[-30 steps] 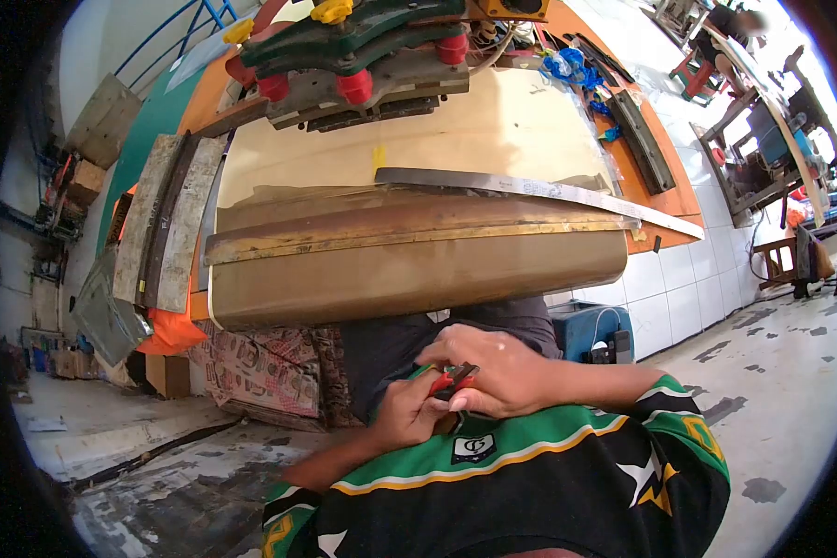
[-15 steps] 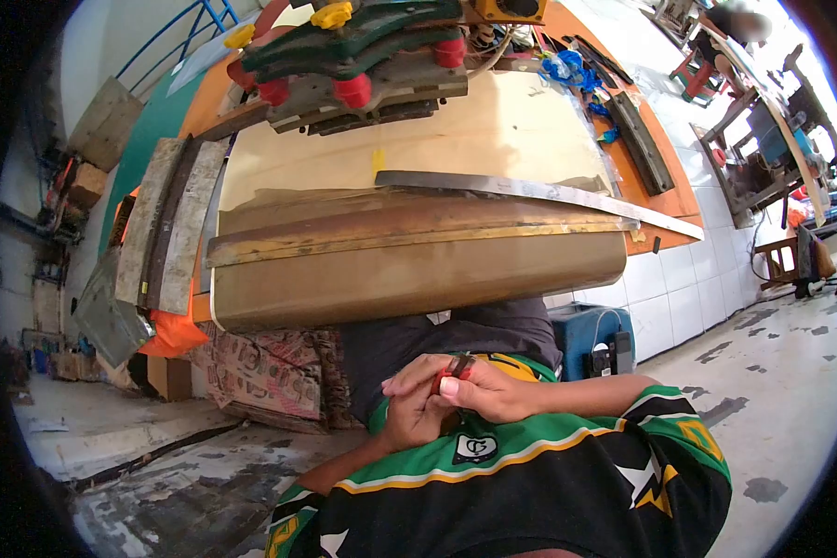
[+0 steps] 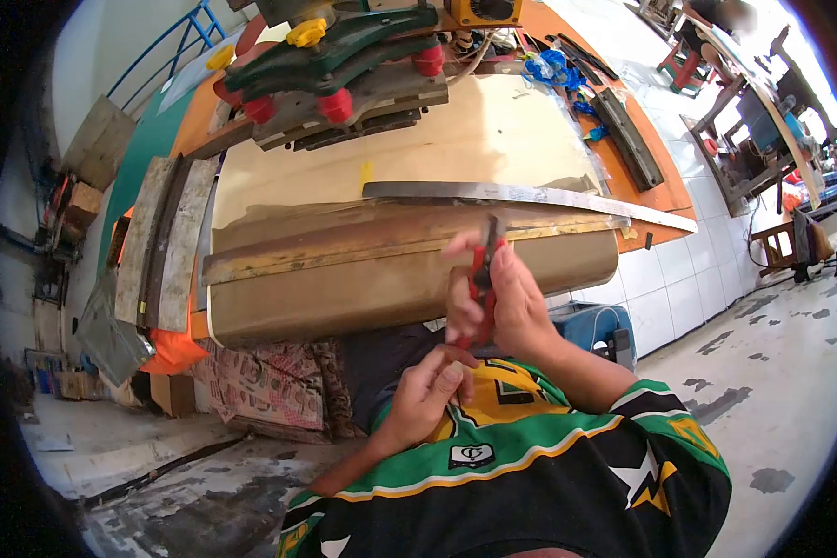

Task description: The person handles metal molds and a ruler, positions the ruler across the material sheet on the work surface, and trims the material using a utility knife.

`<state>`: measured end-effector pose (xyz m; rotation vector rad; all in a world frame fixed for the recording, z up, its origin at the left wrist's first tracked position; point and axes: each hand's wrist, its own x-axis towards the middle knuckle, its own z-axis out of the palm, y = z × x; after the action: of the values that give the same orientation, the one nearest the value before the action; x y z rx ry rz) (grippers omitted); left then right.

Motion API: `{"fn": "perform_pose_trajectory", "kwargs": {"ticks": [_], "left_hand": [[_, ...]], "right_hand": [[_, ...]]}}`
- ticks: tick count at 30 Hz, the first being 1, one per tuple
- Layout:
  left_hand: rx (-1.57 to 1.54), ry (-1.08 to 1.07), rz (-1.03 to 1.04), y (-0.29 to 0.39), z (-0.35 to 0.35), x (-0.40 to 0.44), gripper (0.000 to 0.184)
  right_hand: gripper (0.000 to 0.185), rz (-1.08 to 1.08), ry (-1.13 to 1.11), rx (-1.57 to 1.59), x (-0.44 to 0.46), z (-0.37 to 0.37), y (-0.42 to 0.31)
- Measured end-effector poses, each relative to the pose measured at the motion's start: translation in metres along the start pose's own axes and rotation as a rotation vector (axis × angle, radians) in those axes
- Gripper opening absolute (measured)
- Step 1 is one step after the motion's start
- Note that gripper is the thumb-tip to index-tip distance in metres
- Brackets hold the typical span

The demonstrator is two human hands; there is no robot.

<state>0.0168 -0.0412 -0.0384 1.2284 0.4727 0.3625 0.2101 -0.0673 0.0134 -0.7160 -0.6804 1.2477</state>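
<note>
Raised before the front of the table, my right hand is closed around red-handled pliers. Their dark metal jaws point up and the fingers are a little blurred. Lower down, near my lap, my left hand has its fingers curled in with the thumb pressed against them. Whatever it may hold is hidden. Behind the pliers lies a long wooden strip on brown sheeting that hangs over the table's front edge.
A steel ruler rests on the pale board. Over the far side stands a green clamp-like machine with red feet. Grey bars lie at the left, another bar at the right. A blue box is beside my lap.
My right hand has risen from my lap, apart from my left hand, bringing the red-handled pliers up into view. My left hand stays low. The view has shifted slightly.
</note>
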Motion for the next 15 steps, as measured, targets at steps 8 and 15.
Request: {"fn": "perform_pose_trajectory", "kwargs": {"ticks": [8, 15], "left_hand": [[0.305, -0.043, -0.009, 0.004, 0.002, 0.003, 0.023], [0.426, -0.009, 0.009, 0.001, -0.002, 0.007, 0.019]], "right_hand": [[0.038, 0.095, 0.025, -0.314, 0.026, -0.016, -0.005], [0.048, 0.228, 0.083, 0.034, 0.039, -0.036, -0.002]]}}
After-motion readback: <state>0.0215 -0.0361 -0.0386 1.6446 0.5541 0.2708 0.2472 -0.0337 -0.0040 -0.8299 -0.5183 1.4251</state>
